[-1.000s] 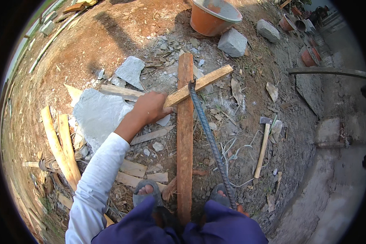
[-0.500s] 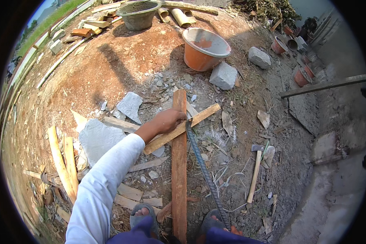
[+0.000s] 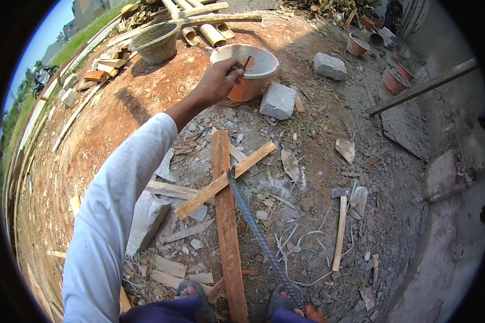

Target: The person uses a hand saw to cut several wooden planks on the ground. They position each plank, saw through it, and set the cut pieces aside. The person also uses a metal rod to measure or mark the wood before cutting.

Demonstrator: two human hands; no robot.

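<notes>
Head view shows a long reddish-brown plank (image 3: pixel 227 237) lying on the rubble-strewn ground (image 3: pixel 318 177), its near end between two sandalled feet (image 3: pixel 191 293). A paler wooden batten (image 3: pixel 215 187) lies aslant across the plank, nearer its far end, its right tip pointing away from the wearer.

The left hand (image 3: pixel 218 81), in a white sleeve (image 3: pixel 121 199), is raised beyond the plank's far end. Its thumb and fingers pinch a short, thin, dark nail-like piece (image 3: pixel 248 62) that stands up out of the grip, seen against an orange bucket (image 3: pixel 245 90); the picture does not settle whether the hand touches that bucket. The right hand (image 3: pixel 313 313), cut off by the lower edge, is to the right of the plank's near end, with fingers closed about the lower end of a ribbed steel bar (image 3: pixel 260 237). That bar slants up to the left, its bent upper tip over the crossing of plank and batten; contact there cannot be told.

Right of the plank lie a tangle of whitish strands (image 3: pixel 302 237) and, farther out, a hammer-like tool (image 3: pixel 339 231) with a pale wooden handle. Left of it are a grey stone slab (image 3: pixel 145 220) and wood offcuts (image 3: pixel 170 265). Beyond its far end, to the right, a grey block (image 3: pixel 277 100) sits just beside the orange bucket; farther off to the left stands a grey-green bucket (image 3: pixel 159 51).
</notes>
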